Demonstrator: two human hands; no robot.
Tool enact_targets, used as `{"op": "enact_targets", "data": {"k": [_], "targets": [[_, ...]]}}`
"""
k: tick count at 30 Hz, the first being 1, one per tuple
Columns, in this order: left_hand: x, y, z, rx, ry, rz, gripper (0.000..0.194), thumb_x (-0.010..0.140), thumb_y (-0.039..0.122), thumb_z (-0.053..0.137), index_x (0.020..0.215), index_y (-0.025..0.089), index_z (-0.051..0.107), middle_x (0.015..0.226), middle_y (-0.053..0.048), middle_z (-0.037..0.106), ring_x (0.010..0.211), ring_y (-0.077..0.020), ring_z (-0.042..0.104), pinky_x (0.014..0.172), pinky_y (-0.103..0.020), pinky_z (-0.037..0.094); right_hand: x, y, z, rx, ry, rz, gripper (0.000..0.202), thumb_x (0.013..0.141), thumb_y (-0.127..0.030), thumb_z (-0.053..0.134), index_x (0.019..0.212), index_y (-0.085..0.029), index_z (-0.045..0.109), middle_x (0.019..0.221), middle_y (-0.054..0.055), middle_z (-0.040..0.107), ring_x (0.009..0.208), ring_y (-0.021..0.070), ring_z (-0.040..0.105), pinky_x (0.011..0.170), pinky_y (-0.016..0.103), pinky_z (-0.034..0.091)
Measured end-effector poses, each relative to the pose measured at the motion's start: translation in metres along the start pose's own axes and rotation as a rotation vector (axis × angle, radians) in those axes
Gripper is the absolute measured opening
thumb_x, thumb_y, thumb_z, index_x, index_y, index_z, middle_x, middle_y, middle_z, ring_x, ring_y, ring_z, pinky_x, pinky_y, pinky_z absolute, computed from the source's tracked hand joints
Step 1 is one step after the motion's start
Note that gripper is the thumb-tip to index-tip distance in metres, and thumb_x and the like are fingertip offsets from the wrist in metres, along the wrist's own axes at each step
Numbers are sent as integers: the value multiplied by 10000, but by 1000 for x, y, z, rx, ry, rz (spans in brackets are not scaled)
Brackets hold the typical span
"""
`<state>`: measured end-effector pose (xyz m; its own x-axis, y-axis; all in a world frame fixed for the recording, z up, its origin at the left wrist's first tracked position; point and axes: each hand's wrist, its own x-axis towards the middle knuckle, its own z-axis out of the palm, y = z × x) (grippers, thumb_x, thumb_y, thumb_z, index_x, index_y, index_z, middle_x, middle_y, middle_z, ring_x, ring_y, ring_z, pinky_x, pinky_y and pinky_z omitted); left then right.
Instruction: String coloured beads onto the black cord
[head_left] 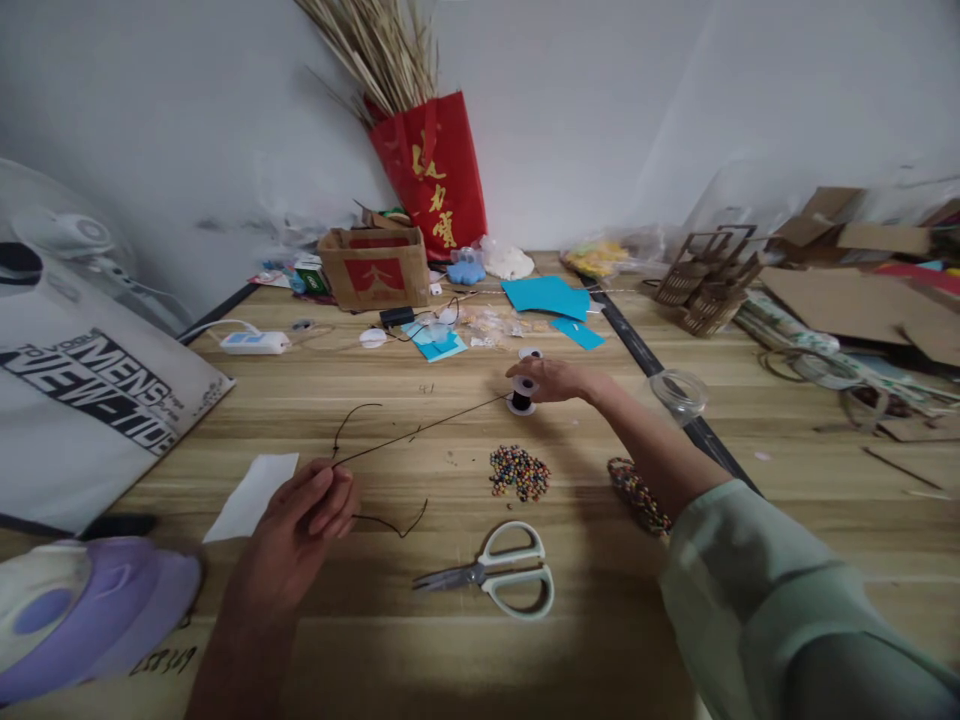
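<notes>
My left hand (311,505) is closed in a pinch on a dark thin cord (427,424), whose loose ends curl out on both sides of the fingers. From there the cord runs taut to a spool of dark cord (520,400) with pale flanges. Around that spool, at its top and back, are the fingers of my right hand (555,380). A second spool (530,354) shows just behind them, partly hidden. Nearer me lie a pile of multicoloured beads (520,473) and a pair of scissors (491,572) with pale handles, blades pointing left.
A beaded string (637,495) lies beside my right forearm, near a clear roll (677,395). White paper (251,497) and a purple-and-white device (97,615) are at left. Blue sheets (547,297), a paper bag (379,270) and a red bag (435,180) stand or lie farther back.
</notes>
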<state>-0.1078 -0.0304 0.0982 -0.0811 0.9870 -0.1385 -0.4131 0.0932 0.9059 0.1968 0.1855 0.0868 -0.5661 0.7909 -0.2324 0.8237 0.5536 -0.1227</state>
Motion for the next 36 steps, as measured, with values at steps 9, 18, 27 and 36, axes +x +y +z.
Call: {"op": "enact_targets", "data": {"k": [9,18,27,36], "targets": [[0,2,-3,29,23,0,256,680,384,779,644,175,637,395,80,309,397,-59,309,393,-173,306,1,-2,10,-25,150,154,683,846,-521,580,1416,-214,360,1336,164,515,1132,334,577,943,424,444],[-10,14,-1,18,-23,54,217,681,372,782,670,195,656,387,76,281,402,-69,268,387,-165,325,11,6,8,-25,127,85,548,836,-302,608,1362,-265,457,1358,93,523,1182,272,544,925,338,446],[-11,15,-6,13,-59,133,212,720,395,752,694,207,658,397,76,232,407,-73,250,420,-180,337,7,7,13,3,121,126,509,910,-402,496,1377,-211,433,1289,151,558,1152,323,560,941,431,430],[1,18,-1,-145,-110,190,158,712,303,753,679,186,653,384,82,228,389,-67,181,406,-182,346,-21,-22,-4,-121,218,16,322,885,-179,489,1198,-150,556,1201,168,588,1090,285,566,867,356,440]]}}
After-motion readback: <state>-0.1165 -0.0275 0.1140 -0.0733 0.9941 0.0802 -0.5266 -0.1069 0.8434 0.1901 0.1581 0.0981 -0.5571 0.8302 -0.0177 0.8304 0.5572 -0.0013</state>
